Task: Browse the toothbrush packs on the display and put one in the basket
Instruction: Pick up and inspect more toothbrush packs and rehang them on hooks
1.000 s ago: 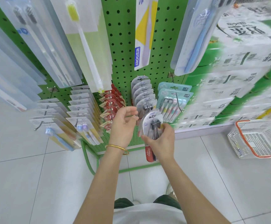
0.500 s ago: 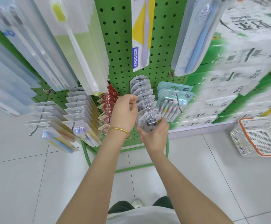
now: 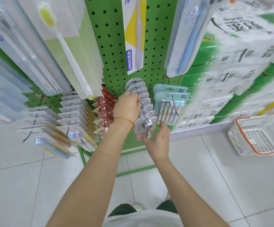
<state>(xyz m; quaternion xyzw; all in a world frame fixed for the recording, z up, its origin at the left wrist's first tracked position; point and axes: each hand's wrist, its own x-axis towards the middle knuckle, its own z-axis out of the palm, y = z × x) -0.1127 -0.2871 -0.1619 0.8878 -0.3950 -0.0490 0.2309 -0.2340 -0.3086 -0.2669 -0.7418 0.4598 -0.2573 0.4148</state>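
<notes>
The upper packs on the green perforated-metal display board [image 3: 113,46] are running off the top of the frame. The stacked white-and-green wrapped cartons [image 3: 231,66] at the right are smearing into blur, their print unreadable. The front toothbrush pack [image 3: 145,123], a clear plastic blister on a silver-grey card, is hanging at the outer end of its metal hook. Its lower part is disappearing behind the right hand [image 3: 158,141], so its contents are hard to make out (only a dark, shiny patch is showing through the plastic).

The right hand is cupping this pack from below, the thumb pressing its right edge and the curled fingers [image 3: 141,137] wrapping under its lower left corner.

The left hand [image 3: 127,107], with a thin gold bangle [image 3: 124,119] on the wrist, is reaching just above and behind. Its fingers are curling round the left edges of the row of matching grey-topped packs [image 3: 139,89] on the same hook, the fingertips hidden among the cards.

A pale blue pack of pastel-handled brushes [image 3: 170,105] is hanging just to the right.

The white plastic lattice basket with an orange rim [image 3: 235,141] is sitting on the pale tiled floor [image 3: 34,185]. It is well apart from both hands, off to the right and cut by the frame edge.
</notes>
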